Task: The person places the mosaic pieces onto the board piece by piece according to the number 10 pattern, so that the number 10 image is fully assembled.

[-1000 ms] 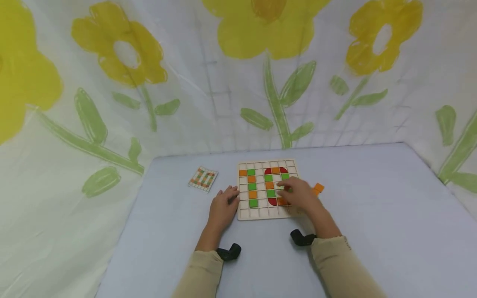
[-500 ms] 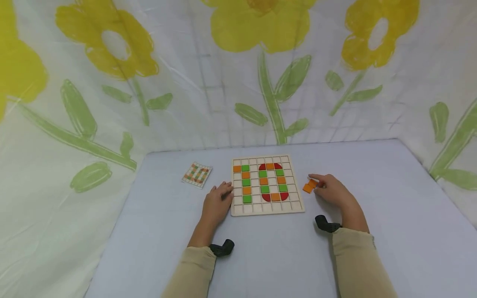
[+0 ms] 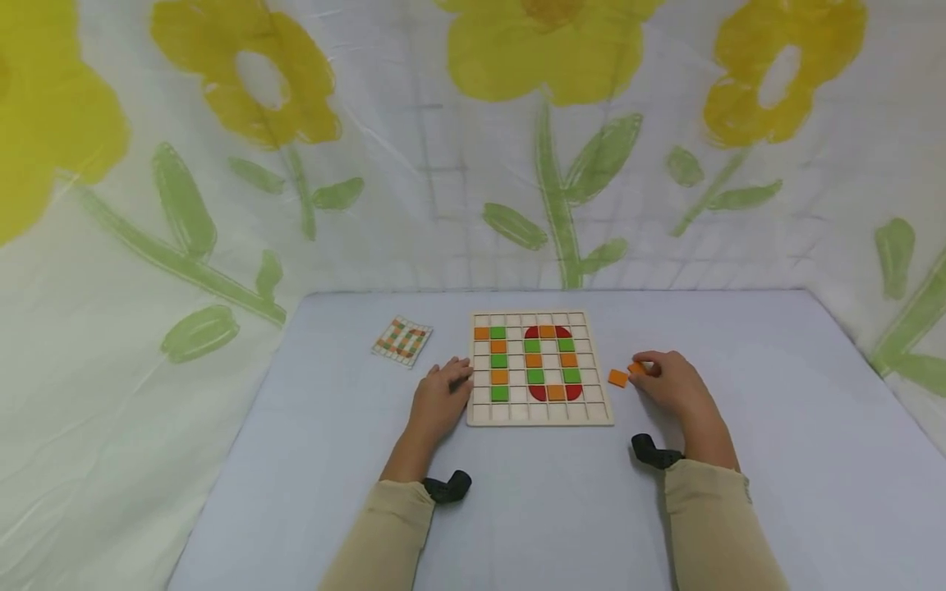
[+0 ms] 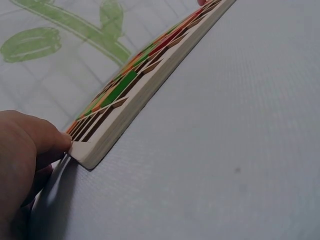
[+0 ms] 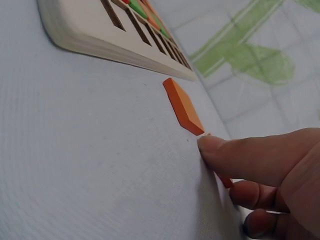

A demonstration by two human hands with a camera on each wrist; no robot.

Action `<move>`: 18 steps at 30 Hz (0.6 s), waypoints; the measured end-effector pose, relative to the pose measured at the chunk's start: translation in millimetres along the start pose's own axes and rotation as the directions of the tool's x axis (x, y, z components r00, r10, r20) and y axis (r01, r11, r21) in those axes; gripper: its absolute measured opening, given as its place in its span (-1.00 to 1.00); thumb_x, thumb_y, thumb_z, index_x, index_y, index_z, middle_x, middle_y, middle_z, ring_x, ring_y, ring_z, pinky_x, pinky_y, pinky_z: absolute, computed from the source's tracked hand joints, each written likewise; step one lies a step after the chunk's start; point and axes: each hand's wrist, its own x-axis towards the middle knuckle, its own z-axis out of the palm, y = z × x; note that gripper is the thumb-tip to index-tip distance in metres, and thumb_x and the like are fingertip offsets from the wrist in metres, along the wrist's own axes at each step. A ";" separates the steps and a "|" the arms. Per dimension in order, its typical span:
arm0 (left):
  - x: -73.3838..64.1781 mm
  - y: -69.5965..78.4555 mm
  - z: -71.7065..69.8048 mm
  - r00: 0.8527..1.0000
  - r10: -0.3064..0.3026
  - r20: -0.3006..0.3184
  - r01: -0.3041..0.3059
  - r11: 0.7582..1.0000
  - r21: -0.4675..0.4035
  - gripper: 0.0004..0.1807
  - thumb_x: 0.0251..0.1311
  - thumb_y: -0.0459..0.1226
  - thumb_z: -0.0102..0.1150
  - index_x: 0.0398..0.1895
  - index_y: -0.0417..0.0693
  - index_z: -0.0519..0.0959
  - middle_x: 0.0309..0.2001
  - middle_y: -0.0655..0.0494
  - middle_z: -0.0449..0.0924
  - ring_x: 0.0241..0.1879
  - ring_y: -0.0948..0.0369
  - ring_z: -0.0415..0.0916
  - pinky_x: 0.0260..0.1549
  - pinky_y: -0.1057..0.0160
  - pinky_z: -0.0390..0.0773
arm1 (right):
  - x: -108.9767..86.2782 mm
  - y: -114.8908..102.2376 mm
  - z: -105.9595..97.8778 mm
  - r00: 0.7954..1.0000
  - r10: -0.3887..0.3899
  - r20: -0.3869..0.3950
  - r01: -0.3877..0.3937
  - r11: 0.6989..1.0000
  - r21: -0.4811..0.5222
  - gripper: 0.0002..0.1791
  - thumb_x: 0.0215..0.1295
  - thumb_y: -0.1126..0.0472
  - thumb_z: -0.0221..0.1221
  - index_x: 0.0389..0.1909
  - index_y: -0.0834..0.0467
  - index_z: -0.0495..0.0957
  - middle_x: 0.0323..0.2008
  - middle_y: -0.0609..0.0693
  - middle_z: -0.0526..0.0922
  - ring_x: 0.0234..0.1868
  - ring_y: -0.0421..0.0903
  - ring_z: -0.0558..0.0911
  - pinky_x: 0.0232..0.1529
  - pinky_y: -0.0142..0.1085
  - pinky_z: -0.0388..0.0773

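A wooden grid board [image 3: 521, 417] lies flat on the table, with orange, green and red tiles forming a "10". My left hand [image 3: 438, 402] rests against its left edge in the head view; in the left wrist view the thumb [image 4: 47, 135] touches the board near a corner. To the right of the board, my right hand [image 3: 674, 384] pinches an orange tile [image 3: 636, 368] between thumb and fingers, at or just above the table. That tile is mostly hidden behind the thumb in the right wrist view. Another orange tile [image 5: 184, 106] lies between it and the board.
A small pattern card [image 3: 402, 341] with a similar coloured grid lies at the board's upper left. Behind the pale table [image 3: 539, 509] hangs a white sheet [image 3: 414, 222] with painted yellow flowers.
My right hand has left the board and gone right to the two orange tiles. It has drawn one away, so they lie apart. The left hand keeps its place at the board's edge.
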 end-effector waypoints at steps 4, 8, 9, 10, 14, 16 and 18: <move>1.4 -0.7 0.8 1.000 0.005 -0.001 -0.005 1.000 0.010 -0.71 0.30 -0.24 0.21 0.06 -0.06 0.67 0.24 0.18 0.56 0.38 0.19 0.35 0.52 0.09 0.08 | 0.2 0.8 0.8 0.999 0.016 -0.043 -0.016 1.000 0.008 -0.46 0.35 0.16 0.17 0.29 0.31 0.41 0.07 0.36 0.53 0.05 0.24 0.50 0.08 0.14 0.50; 0.5 -1.0 1.7 1.000 0.001 0.005 -0.001 1.000 0.016 -0.71 0.29 -0.25 0.21 0.05 -0.05 0.67 0.24 0.18 0.56 0.38 0.18 0.35 0.52 0.08 0.08 | -0.9 2.9 1.3 0.997 0.061 -0.056 -0.059 0.997 0.040 -0.48 0.33 0.15 0.16 0.24 0.33 0.46 0.13 0.36 0.51 0.17 0.29 0.45 0.19 0.17 0.44; 0.4 -1.0 1.8 1.000 0.003 0.005 -0.003 1.000 0.018 -0.71 0.29 -0.25 0.22 0.05 -0.05 0.68 0.23 0.17 0.56 0.38 0.18 0.35 0.52 0.08 0.09 | -1.5 3.6 1.2 0.996 0.064 -0.058 -0.061 0.997 0.046 -0.49 0.33 0.14 0.16 0.22 0.33 0.47 0.14 0.36 0.51 0.17 0.29 0.44 0.20 0.17 0.43; 0.3 -1.0 1.9 1.000 0.003 0.006 -0.003 1.000 0.018 -0.71 0.29 -0.24 0.22 0.05 -0.05 0.68 0.23 0.18 0.56 0.38 0.19 0.35 0.52 0.09 0.08 | -1.7 4.3 1.2 0.996 0.064 -0.060 -0.061 0.997 0.049 -0.50 0.34 0.13 0.16 0.21 0.33 0.49 0.14 0.36 0.50 0.17 0.29 0.44 0.19 0.17 0.43; -0.4 0.3 0.6 1.000 -0.001 0.013 0.001 1.000 0.005 -0.67 0.28 -0.17 0.24 0.07 -0.05 0.66 0.25 0.18 0.55 0.38 0.19 0.34 0.52 0.08 0.08 | -2.4 4.6 0.3 0.996 0.035 -0.080 -0.031 0.998 0.053 -0.53 0.37 0.09 0.15 0.16 0.33 0.52 0.08 0.35 0.50 0.11 0.27 0.45 0.11 0.15 0.46; -1.5 1.9 -0.7 0.999 -0.026 0.035 0.026 1.000 -0.003 -0.58 0.25 -0.09 0.27 0.12 -0.04 0.64 0.29 0.19 0.51 0.42 0.15 0.28 0.52 0.03 0.07 | -2.6 3.5 -0.4 0.996 0.026 -0.083 -0.021 0.998 0.061 -0.51 0.40 0.05 0.13 0.17 0.33 0.51 0.08 0.35 0.49 0.09 0.26 0.46 0.07 0.14 0.47; -3.8 3.5 -1.5 0.997 -0.052 0.064 0.052 0.999 0.004 -0.44 0.18 0.01 0.31 0.20 -0.04 0.59 0.34 0.19 0.45 0.46 0.07 0.20 0.51 -0.03 0.08 | -2.8 2.4 -0.3 0.997 0.030 -0.074 -0.025 0.997 0.073 -0.48 0.41 0.00 0.12 0.18 0.32 0.50 0.08 0.34 0.49 0.08 0.25 0.45 0.06 0.12 0.47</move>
